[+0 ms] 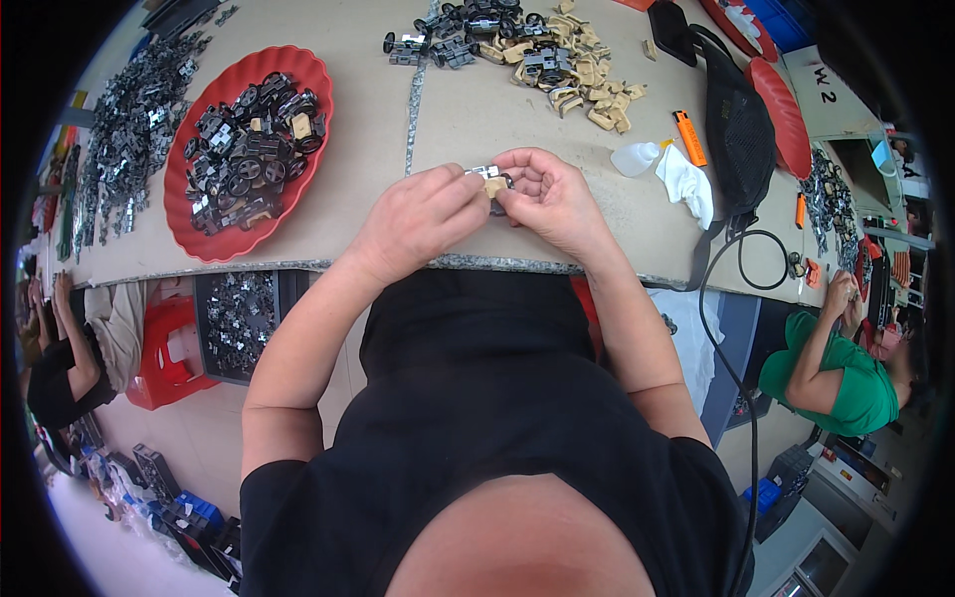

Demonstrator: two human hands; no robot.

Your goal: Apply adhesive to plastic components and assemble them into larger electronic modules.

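Two hands meet at the near table (378, 129) edge: left hand (423, 214) and right hand (552, 199) both pinched narrow on one small tan-and-silver part (492, 182). Red tray (204, 224) of black wheeled parts at 10 o'clock; tan loose pieces (587, 85) at 1 o'clock. Risk, judged: part held over the edge, so a slipped pinch likely drops it to the lap or floor
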